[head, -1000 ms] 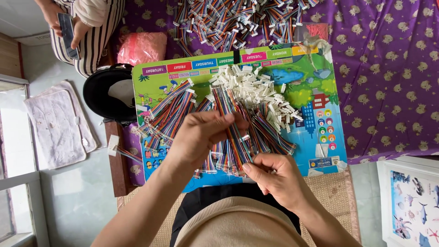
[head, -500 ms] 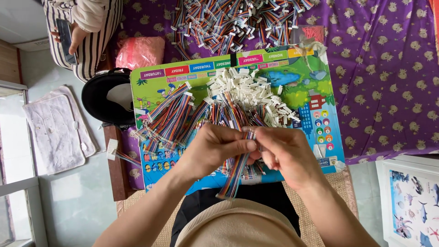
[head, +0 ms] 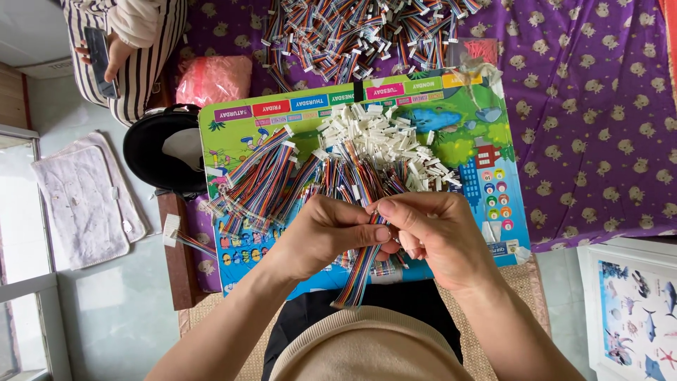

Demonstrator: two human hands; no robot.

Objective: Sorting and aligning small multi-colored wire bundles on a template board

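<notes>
My left hand (head: 326, 233) and my right hand (head: 430, 229) meet over a colourful picture board (head: 486, 176) and pinch one multicoloured ribbon cable (head: 358, 279), which hangs down toward my lap. Under and beyond the hands lie bundles of similar ribbon cables (head: 261, 180) and a heap of small white plastic connectors (head: 381, 134). What sits between my fingertips is hidden.
A large pile of finished-looking cables (head: 367, 32) lies on the purple patterned cloth (head: 585, 106) at the back. A pink bag (head: 211, 79) and a black helmet (head: 159, 152) sit at left. Another person in striped clothes (head: 123, 63) holds a phone top left. A white box (head: 631, 310) stands at right.
My hands came together from apart; the right hand rose from the board's lower edge to meet the left, and both now pinch one cable.
</notes>
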